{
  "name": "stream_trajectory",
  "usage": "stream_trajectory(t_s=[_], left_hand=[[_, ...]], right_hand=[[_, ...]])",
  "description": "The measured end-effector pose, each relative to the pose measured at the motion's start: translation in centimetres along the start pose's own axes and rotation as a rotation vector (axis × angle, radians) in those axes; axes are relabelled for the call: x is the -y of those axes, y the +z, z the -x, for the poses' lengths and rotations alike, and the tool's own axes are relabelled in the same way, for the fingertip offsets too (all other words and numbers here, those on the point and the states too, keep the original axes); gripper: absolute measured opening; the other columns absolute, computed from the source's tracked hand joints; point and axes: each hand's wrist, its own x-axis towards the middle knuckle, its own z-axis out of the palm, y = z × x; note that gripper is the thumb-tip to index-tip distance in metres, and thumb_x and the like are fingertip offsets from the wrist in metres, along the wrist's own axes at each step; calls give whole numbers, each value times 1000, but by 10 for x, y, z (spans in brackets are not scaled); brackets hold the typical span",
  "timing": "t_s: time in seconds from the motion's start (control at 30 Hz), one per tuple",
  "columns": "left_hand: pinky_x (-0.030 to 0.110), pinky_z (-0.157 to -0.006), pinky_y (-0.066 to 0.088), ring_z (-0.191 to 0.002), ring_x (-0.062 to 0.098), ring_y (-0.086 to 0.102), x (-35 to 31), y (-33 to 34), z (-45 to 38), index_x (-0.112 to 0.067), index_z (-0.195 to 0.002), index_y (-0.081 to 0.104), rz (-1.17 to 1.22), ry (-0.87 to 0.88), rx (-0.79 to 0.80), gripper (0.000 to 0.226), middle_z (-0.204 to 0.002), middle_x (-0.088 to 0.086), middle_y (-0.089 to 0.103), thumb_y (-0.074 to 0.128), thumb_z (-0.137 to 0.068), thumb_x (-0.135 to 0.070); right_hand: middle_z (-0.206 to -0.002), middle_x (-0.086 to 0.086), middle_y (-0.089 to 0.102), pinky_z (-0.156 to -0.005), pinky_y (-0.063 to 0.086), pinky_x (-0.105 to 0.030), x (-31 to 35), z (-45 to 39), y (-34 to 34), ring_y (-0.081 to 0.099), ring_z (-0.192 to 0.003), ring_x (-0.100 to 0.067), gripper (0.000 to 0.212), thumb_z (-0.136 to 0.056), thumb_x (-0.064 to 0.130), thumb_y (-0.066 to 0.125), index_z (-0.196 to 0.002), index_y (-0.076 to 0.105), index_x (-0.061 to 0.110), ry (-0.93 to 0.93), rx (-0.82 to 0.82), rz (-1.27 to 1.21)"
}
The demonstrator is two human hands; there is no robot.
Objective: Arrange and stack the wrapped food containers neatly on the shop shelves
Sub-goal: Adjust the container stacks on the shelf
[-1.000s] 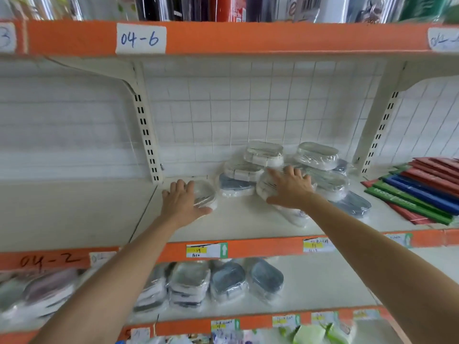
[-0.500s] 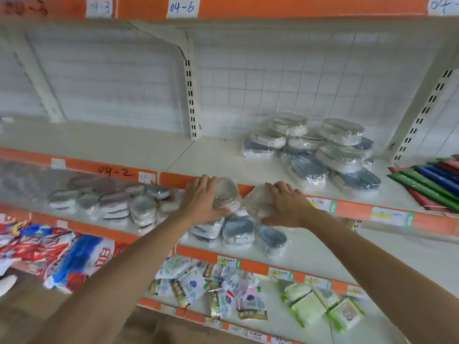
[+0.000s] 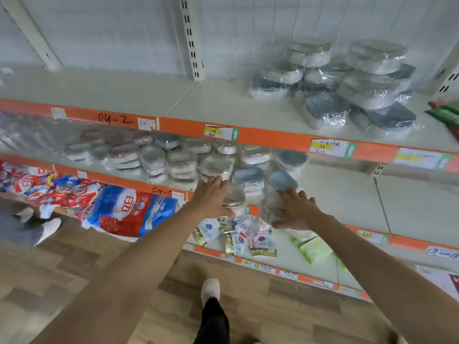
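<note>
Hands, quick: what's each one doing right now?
Left hand: holds a wrapped container in its grip.
Right hand: holds another wrapped container, fingers spread over it.

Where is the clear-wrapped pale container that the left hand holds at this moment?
In the head view, the clear-wrapped pale container sits near centre in the left hand, at the front edge of the middle shelf, just left of the right hand.

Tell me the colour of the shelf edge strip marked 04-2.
Orange, with handwritten black lettering; the shelf edge strip shows best in the head view.
</note>
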Motion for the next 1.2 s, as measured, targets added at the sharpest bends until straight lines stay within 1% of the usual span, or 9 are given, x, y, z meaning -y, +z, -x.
stream_trajectory(t_s=[0.13, 0.2, 0.4, 0.53, 0.73, 0.8, 0.93, 1.03, 1.2], left_hand=[[42, -104, 30, -134, 27, 30, -5, 17, -22, -9, -146, 24, 0, 11, 65, 100, -145, 12, 33, 63, -75, -66], [43, -103, 33, -133, 28, 32, -9, 25, -39, -9, -145, 26, 35, 21, 71, 99, -144, 13, 34, 64, -74, -67], [43, -107, 27, -136, 28, 29, -16, 56, -102, -9, -144, 28, 97, 54, 34, 96, -149, 13, 29, 65, -75, -64], [39, -110, 22, -136, 28, 29, -13, 84, -155, -10, -146, 25, 149, 52, -35, 98, -146, 12, 32, 65, -75, -63], [40, -110, 25, -131, 27, 33, -12, 115, -222, -11, -145, 29, 163, 76, -213, 96, -138, 10, 39, 64, -74, -66], [39, -107, 28, -128, 27, 34, -16, 121, -234, -13, -143, 30, 119, 91, -241, 95, -137, 8, 40, 62, -73, -68], [39, -109, 21, -130, 28, 31, -19, 126, -245, -9, -145, 26, 85, 80, -258, 99, -142, 10, 35, 57, -75, -71], [40, -113, 17, -134, 29, 27, -16, 125, -249, -7, -148, 19, 39, 98, -215, 102, -147, 13, 29, 51, -78, -74], [39, -116, 15, -138, 30, 23, -16, 119, -242, -3, -147, 19, 42, 120, -169, 95, -149, 15, 26, 54, -83, -64]], right_hand=[[-139, -7, 29, -98, 34, -46, -8, -11, 27, 34, -124, -31, 93, -72, 58, 68, -143, 20, 21, 54, 16, -37], [-137, -8, 29, -98, 34, -45, -13, -21, 36, 34, -124, -30, 95, -70, 59, 69, -143, 20, 22, 88, 9, -49], [-128, -11, 31, -98, 34, -43, -30, -68, 64, 35, -119, -30, 90, -67, 57, 70, -138, 25, 24, 215, -127, -109], [-129, -10, 35, -99, 32, -43, -41, -116, 81, 36, -118, -29, 85, -67, 53, 71, -135, 32, 22, 247, -271, -115], [-144, -9, 29, -111, 17, -46, -71, -181, 84, 28, -133, -27, 89, -71, 47, 73, -143, 28, 19, 326, -406, -120], [-149, -7, 25, -113, 13, -46, -79, -198, 83, 23, -138, -24, 88, -74, 47, 71, -144, 26, 19, 337, -406, -150], [-157, -1, 12, -116, 7, -45, -86, -217, 85, 10, -144, -18, 87, -81, 55, 59, -148, 17, 19, 350, -339, -146], [-158, -2, 8, -116, 5, -46, -85, -219, 89, 5, -146, -18, 86, -84, 55, 55, -149, 13, 18, 357, -335, -107], [-159, -3, 4, -116, 4, -46, -82, -215, 85, 1, -146, -19, 87, -86, 56, 52, -150, 8, 16, 359, -297, -84]])
